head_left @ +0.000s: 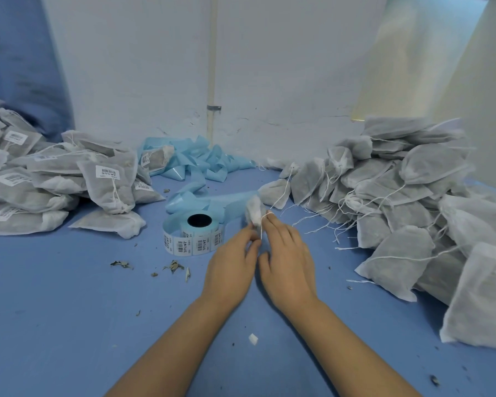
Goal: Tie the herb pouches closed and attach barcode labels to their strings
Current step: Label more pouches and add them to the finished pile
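Both hands meet above the blue tabletop, just right of the barcode label roll. Left hand fingers pinch the gathered neck of a small herb pouch. Right hand fingers pinch its string, apparently looped over the forefinger. Unlabelled pouches piled right; labelled pouches left.

Matt gauzy cloth pouches, glossy paper label roll, smooth blue tabletop.
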Available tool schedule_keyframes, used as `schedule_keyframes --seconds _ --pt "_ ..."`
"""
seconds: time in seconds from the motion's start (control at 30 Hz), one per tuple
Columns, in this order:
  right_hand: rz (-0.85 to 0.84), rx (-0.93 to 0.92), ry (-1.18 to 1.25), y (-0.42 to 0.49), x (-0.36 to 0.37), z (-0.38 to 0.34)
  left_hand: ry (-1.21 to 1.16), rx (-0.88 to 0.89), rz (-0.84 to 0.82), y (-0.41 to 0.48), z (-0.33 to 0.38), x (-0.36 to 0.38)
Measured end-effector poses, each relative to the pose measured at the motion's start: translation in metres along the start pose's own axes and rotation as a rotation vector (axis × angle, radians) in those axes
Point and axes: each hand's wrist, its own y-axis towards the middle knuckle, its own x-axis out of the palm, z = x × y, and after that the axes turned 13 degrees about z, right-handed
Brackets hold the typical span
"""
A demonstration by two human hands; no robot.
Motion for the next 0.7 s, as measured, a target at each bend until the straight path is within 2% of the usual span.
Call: schedule_keyframes --seconds 0.17,0.23,0.33,0.43,0.6,0.7 --pt "0.059 0.017 0.061 0.000 0.001 0.003 -0.119 -0.053 -0.060 0.001 0.000 -0.002" --pt "0.091 0.019 0.074 -0.001 0.002 0.004 -0.028 -0.014 -0.055 0.001 -0.001 -0.002" --pt "0.128 0.010 0.092 -0.001 0.003 0.005 0.214 0.145 -0.027 0.002 0.001 -0.003" --pt "0.170 0.021 0.143 -0.001 0.005 0.006 0.259 0.247 -0.059 0.002 0.001 -0.004" --pt "0.234 0.077 0.239 0.000 0.007 0.011 0.206 0.219 -0.031 0.001 0.001 -0.003" --pt "0.286 0.179 0.355 0.000 0.009 0.013 0.179 0.204 -0.068 0.000 0.000 -0.003"
